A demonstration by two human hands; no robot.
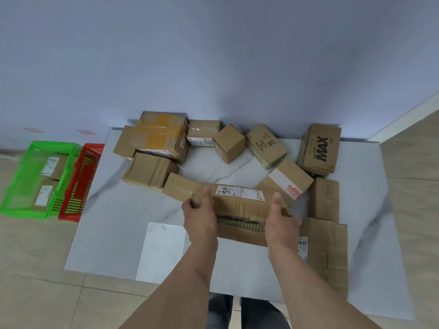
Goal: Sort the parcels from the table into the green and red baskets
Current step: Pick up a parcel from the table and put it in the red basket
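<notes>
A long brown cardboard parcel (240,210) with white labels on top is held just above the table's near middle. My left hand (200,216) grips its left end and my right hand (280,218) grips its right end, thumbs on top. Several other cardboard parcels ring the white marble table (114,229), among them a yellow-taped box (158,135), a small cube (229,143) and a MAX box (320,148). On the floor to the left stand the green basket (35,205), with two labelled parcels inside, and the red basket (71,214) beside it.
A large flat cardboard box (327,252) lies at the table's near right corner, right next to my right hand. The blue wall stands behind the table. Tiled floor surrounds the table, and the person's legs show below its near edge.
</notes>
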